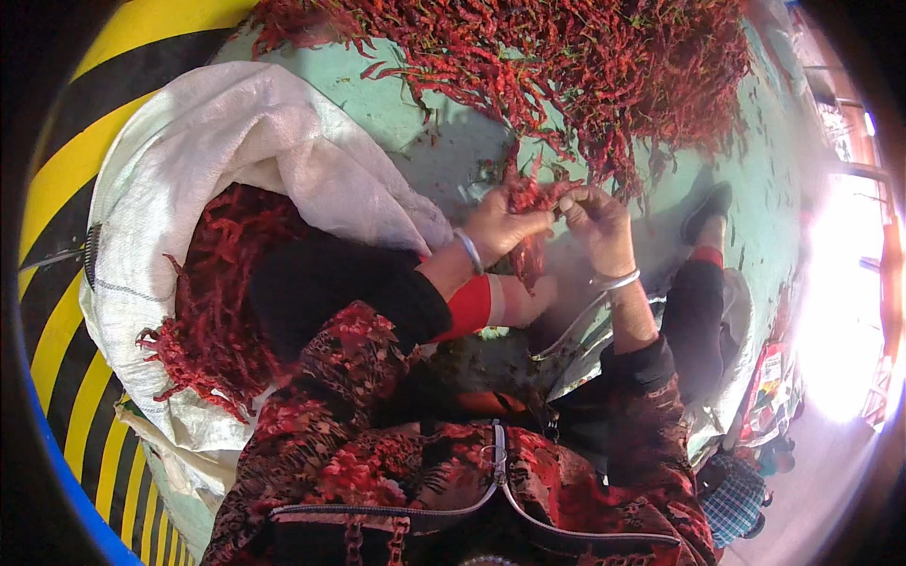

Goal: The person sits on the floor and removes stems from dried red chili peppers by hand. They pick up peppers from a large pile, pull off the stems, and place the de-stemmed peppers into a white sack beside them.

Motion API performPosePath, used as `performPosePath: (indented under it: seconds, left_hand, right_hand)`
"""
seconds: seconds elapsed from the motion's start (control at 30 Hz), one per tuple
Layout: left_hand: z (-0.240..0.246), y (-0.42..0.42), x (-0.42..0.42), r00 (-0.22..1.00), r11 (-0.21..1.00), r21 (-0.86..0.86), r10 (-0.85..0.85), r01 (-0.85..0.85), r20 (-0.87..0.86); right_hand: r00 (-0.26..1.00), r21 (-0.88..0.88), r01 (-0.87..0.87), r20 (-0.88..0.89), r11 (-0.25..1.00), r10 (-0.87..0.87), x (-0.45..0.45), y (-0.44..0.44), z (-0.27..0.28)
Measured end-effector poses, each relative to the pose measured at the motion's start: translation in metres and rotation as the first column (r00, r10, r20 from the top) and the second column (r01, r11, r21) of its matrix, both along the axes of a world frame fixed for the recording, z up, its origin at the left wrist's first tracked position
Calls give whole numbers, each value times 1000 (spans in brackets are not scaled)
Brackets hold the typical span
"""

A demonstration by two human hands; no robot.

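Note:
My left hand (504, 223) is closed around a small bunch of dried red chillies (531, 192), some of which hang below the fist. Close against it, my right hand (599, 216) pinches something small at the stem end of the bunch; the fingers hide most of it. A large heap of dried red chillies (609, 78) spreads over the pale green floor (368, 85) just beyond both hands. To my left, a white woven sack (241, 113) lies with its mouth rolled open, and more dried red chillies (226, 283) fill it.
Yellow and black stripes (64, 205) mark the surface at the far left. On the right lies a printed red packet (768, 382), with a person in a checked shirt (732, 499) behind it. My outstretched leg ends in a dark shoe (709, 209) near the heap.

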State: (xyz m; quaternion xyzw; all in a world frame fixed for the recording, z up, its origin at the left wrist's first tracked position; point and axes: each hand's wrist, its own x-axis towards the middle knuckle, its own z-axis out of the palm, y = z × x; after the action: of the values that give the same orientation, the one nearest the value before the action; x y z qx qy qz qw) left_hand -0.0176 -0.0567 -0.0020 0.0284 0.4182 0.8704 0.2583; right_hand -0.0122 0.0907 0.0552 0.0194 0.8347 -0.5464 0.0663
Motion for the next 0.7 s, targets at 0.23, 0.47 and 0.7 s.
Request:
performPosePath:
  seconds: [0.23, 0.47, 0.7]
  left_hand:
    - [-10, 6, 1, 986, 978, -197, -99, 71, -134]
    - [-3, 21, 27, 851, 925, 4, -349, 380, -393]
    - [-1, 0, -3, 958, 958, -118, -273, 262, -92]
  right_hand:
    - [948, 525, 140, -315, 839, 39, -2, 0, -52]
    - [997, 462, 64, -76, 884, -33, -40, 29, -108]
    - [1000, 719, 26, -20, 694, -17, -118, -14, -128]
